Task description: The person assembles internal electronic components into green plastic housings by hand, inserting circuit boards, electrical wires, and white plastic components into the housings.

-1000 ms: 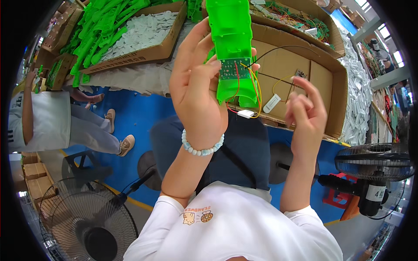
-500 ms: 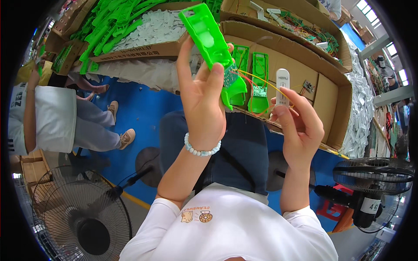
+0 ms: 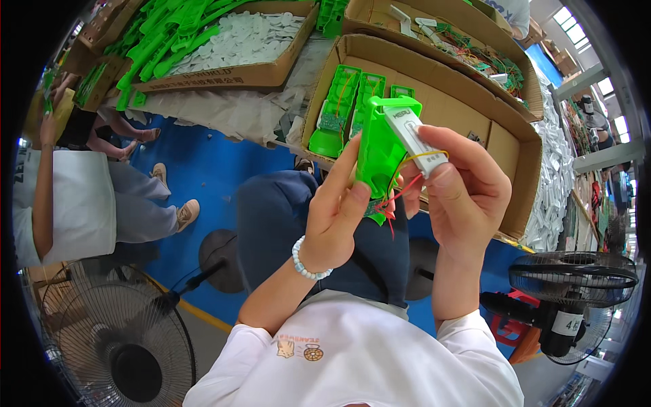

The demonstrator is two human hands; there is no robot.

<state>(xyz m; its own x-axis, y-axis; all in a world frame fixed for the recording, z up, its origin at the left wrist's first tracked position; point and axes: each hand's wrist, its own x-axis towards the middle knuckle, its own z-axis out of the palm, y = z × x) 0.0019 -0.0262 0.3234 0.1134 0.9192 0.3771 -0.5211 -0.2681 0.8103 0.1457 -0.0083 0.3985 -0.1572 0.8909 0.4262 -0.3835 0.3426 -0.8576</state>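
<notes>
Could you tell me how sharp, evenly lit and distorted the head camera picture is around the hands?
Head view: the green plastic housing and both hands are sharp and evenly lit, without glare; fisheye bends the cardboard box edges; the corners are black.

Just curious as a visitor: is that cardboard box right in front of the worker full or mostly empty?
Mostly empty. The open cardboard box shows bare bottom, with only three green plastic housings lined up at its left end.
</notes>
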